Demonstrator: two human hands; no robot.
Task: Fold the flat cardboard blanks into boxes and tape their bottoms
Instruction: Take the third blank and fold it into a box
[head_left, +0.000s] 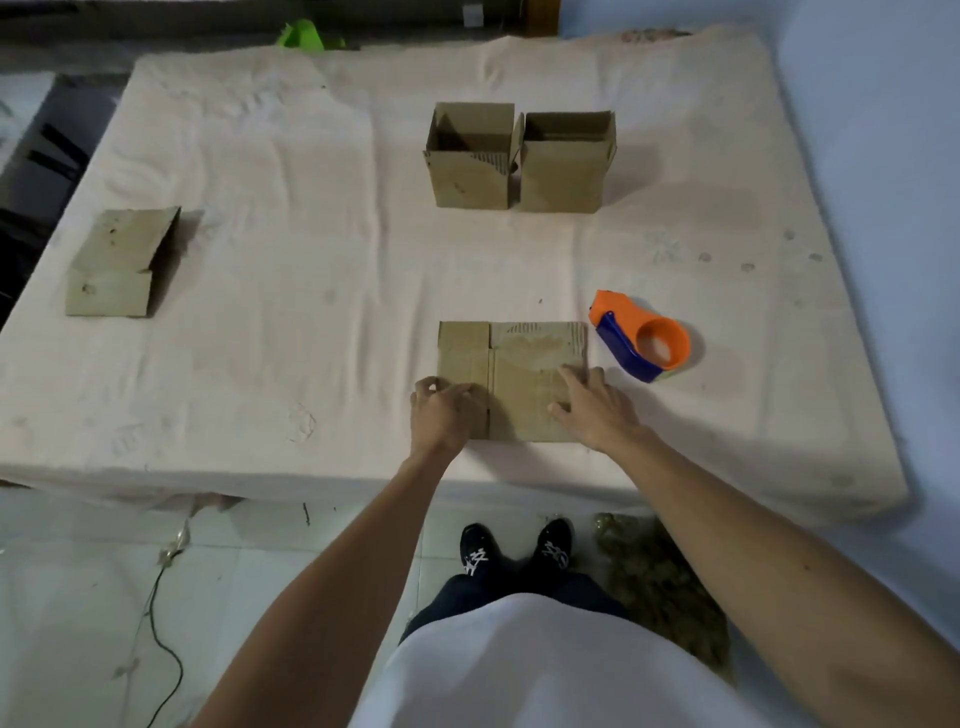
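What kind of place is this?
Probably a room at home, used for packing: a bare mattress serves as the worktable, with folded boxes and a tape dispenser on it, above a tiled floor.

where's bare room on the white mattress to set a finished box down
Widest bare patch: between the part-folded brown cardboard blank at the left edge and the flat brown cardboard blank under the left hand and right hand. Also bare: the strip between it and the two upright cardboard boxes. Crowded: beside the orange-and-blue tape dispenser.

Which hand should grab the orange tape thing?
Probably the right hand: the tape dispenser lies just right of the flat blank, near it. The left hand holds the blank's left edge.
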